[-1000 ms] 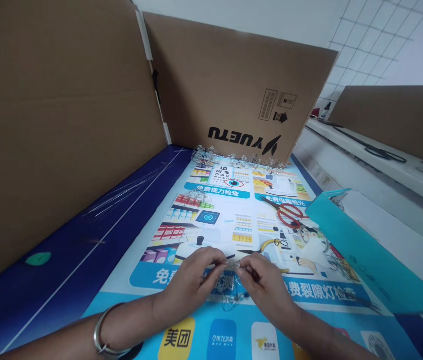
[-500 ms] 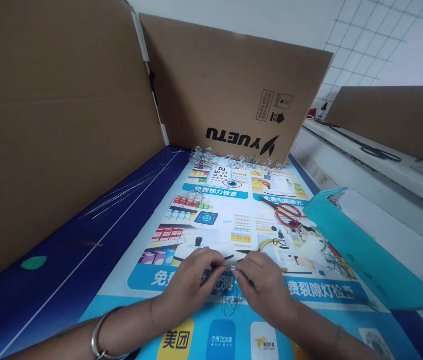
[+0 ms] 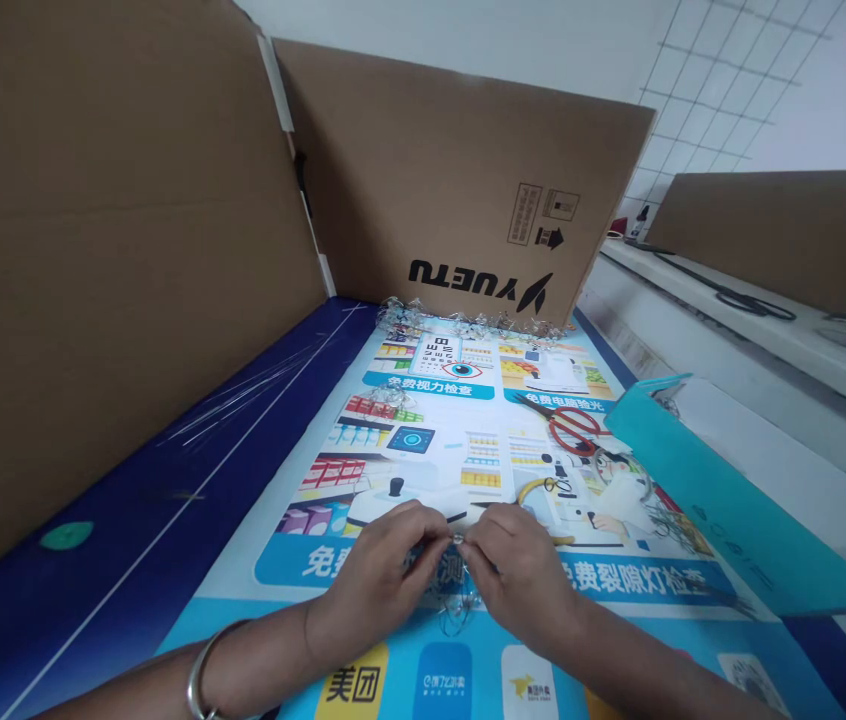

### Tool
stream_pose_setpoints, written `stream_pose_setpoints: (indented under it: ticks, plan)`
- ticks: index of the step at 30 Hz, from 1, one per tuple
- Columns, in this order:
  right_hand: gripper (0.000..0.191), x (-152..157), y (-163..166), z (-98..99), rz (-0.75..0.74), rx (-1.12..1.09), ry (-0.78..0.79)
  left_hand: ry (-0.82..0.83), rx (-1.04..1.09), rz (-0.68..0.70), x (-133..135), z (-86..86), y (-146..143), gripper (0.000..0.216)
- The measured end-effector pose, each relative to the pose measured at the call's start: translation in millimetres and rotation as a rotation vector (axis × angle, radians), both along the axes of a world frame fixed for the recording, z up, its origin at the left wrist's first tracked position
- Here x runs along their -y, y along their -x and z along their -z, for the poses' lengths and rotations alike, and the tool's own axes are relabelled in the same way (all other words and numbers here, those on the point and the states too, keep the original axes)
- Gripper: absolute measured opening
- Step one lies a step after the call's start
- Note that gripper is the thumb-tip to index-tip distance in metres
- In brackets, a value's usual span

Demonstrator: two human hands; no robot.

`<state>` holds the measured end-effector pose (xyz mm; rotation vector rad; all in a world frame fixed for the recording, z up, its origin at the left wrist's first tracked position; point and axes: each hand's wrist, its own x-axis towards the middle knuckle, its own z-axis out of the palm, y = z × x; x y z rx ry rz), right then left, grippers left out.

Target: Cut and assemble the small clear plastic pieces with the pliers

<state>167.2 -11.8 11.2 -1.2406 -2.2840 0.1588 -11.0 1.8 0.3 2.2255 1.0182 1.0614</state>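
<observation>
Near the lower middle of the table, my left hand [image 3: 397,560] and my right hand [image 3: 517,560] meet, thumbs and fingertips pinched close together. Between the fingertips shows a small shiny clear piece [image 3: 458,539], too small to make out exactly. Below it dangles a loose bunch of thin wire with clear bits [image 3: 458,608], seemingly joined to it. Both hands appear closed on this beaded wire piece. Just beyond my fingers, yellow-handled scissors [image 3: 535,488] lie partly hidden by my right hand. Red-handled scissors [image 3: 573,430] rest farther back.
Tangles of wire with clear bits [image 3: 479,326] line the foot of the standing cardboard [image 3: 468,180]; another small tangle [image 3: 389,398] lies nearer. Bundled wire [image 3: 667,520] is beside a teal folded sheet [image 3: 738,510] at right. Clear strands [image 3: 243,400] and a green leaf-shaped piece [image 3: 67,535] lie left.
Both hands stay pinched together, with the small piece and fingertips shifted slightly left. The dangling wire has swung a little. The whole view has moved slightly.
</observation>
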Motion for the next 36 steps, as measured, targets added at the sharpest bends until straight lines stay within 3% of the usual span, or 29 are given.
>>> stream_pose_setpoints:
  ticks: [7, 12, 21, 29, 36]
  plan:
    - [0.015, 2.1, 3.2, 5.7, 0.032, 0.001, 0.000, -0.312, -0.115, 0.039, -1.1, 0.6, 2.1, 0.014]
    - [0.011, 4.1, 5.8, 5.1, 0.055, -0.053, 0.083, -0.490, -0.227, 0.079, -3.1, -0.4, 4.5, 0.016]
    - [0.007, 2.0, 6.6, 5.5, 0.065, -0.122, 0.185, -0.396, -0.204, 0.065, -4.3, 2.4, 4.3, 0.017]
    - [0.005, 1.2, 8.9, 4.5, 0.034, -0.139, 0.211, -0.086, -0.180, 0.137, -4.4, 5.5, 3.6, 0.018]
    - [0.006, 1.0, 8.2, 3.2, 0.041, -0.178, 0.246, -0.081, -0.046, 0.153, -5.7, 7.6, 3.5, 0.017]
